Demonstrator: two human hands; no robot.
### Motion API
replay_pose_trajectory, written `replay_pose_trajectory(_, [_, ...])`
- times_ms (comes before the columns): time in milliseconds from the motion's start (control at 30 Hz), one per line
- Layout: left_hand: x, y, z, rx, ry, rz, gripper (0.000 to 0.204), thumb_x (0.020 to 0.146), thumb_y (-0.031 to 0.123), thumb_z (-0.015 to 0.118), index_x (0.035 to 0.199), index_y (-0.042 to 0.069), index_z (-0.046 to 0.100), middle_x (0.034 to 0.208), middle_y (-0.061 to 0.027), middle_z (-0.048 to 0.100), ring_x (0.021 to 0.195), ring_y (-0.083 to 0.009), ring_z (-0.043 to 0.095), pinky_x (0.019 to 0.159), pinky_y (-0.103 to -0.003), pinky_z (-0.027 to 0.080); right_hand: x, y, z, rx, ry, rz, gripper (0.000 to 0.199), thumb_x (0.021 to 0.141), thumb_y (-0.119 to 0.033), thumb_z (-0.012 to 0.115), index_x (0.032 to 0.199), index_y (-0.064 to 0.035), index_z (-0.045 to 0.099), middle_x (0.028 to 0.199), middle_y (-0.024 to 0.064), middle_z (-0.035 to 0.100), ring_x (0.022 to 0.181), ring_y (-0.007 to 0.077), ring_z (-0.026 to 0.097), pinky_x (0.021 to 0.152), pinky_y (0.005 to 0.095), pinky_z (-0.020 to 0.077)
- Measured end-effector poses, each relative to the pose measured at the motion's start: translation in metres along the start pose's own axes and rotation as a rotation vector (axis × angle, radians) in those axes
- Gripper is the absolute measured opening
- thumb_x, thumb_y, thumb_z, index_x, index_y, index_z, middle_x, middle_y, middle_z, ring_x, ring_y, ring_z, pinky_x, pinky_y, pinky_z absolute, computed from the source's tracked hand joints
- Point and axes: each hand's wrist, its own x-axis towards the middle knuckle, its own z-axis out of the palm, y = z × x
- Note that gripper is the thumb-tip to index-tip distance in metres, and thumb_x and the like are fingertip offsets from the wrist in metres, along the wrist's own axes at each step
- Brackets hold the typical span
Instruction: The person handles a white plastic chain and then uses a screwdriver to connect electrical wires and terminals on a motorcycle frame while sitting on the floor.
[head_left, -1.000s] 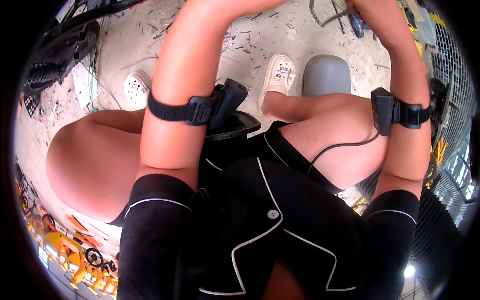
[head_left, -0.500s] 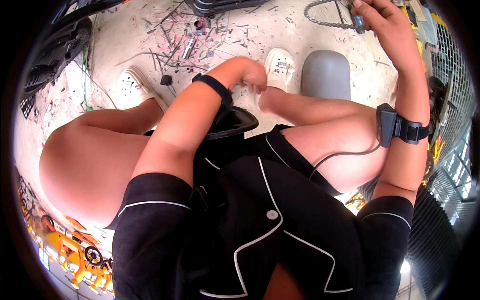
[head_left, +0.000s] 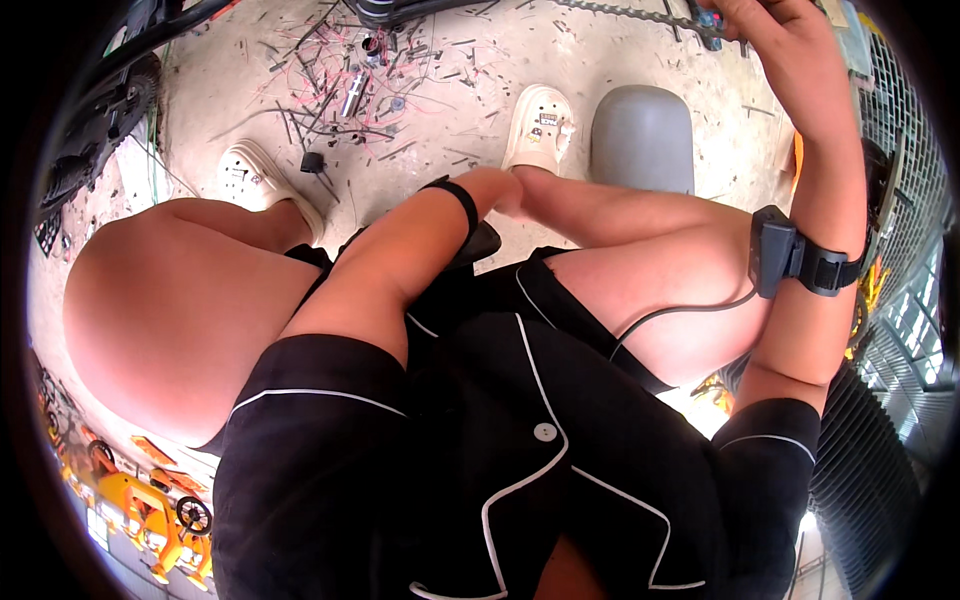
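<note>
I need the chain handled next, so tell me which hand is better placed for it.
Probably the right hand: it is raised at the top of the view, right at the chain, with a small tool beside it. The left hand is down by the shin, well away from the chain.

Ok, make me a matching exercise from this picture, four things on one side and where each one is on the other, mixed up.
Things:
1. left hand
2. right hand
3. grey stool
4. wire scraps

Places:
a. strewn on the concrete floor at the top, between the two white shoes
b. raised at the top right edge, at a chain
c. down against the right shin, near a white shoe
d. standing on the floor just right of the right foot

Pairs: 1-c, 2-b, 3-d, 4-a
</note>
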Motion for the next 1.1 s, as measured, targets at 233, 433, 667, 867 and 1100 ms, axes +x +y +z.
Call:
replay_pose_trajectory(233, [-0.008,-0.013,-0.024,-0.193,0.068,0.266,0.03,0.083,0.027,0.063,0.103,0.006,0.073,0.092,-0.0106,0.072,0.087,-0.0267,0.069,0.077,-0.039,0.053,0.001,-0.004,-0.002,-0.044,-0.04,0.014,0.014,0.094,-0.014,0.065,0.097,-0.0001,0.064,0.08,-0.0009,0.062,0.069,0.0057,0.054,0.062,0.0217,0.0455])
replay_pose_trajectory(433, [-0.018,0.012,-0.021,-0.338,-0.055,0.132,0.029,0.085,0.024,0.062,0.103,0.004,0.072,0.096,-0.0097,0.072,0.088,-0.0249,0.069,0.076,-0.038,0.054,0.0,-0.009,0.0,-0.067,-0.021,-0.042,0.015,0.095,-0.015,0.065,0.097,-0.0003,0.065,0.08,-0.0016,0.062,0.069,0.0051,0.053,0.061,0.0214,0.0447])
replay_pose_trajectory(667, [-0.031,-0.017,-0.034,-0.942,-0.014,-0.06,0.027,0.086,0.02,0.06,0.103,0.001,0.071,0.1,-0.0085,0.071,0.088,-0.0228,0.07,0.075,-0.037,0.056,-0.003,-0.006,0.0,-0.063,-0.02,-0.15,0.017,0.095,-0.016,0.065,0.099,-0.0003,0.066,0.08,-0.0016,0.063,0.069,0.0047,0.053,0.06,0.0211,0.0442])
replay_pose_trajectory(867, [-0.036,0.018,-0.024,-1.475,0.072,-0.176,0.03,0.089,0.014,0.051,0.11,-0.002,0.065,0.103,-0.0156,0.068,0.087,-0.0235,0.07,0.074,-0.036,0.058,0.007,-0.01,-0.004,-0.023,-0.095,-0.087,0.015,0.094,-0.014,0.064,0.098,0.0006,0.066,0.078,-0.0014,0.063,0.07,0.0053,0.054,0.061,0.0219,0.0449])
replay_pose_trajectory(1100, [-0.042,0.006,-0.028,-1.144,-0.059,-0.138,0.036,0.091,0.018,0.049,0.12,0.0,0.061,0.12,-0.0132,0.065,0.099,-0.0262,0.068,0.073,-0.047,0.058,0.014,-0.011,0.001,-0.025,-0.076,-0.042,0.015,0.094,-0.013,0.064,0.098,0.0013,0.066,0.078,-0.0013,0.062,0.072,0.0059,0.055,0.063,0.0225,0.0457])
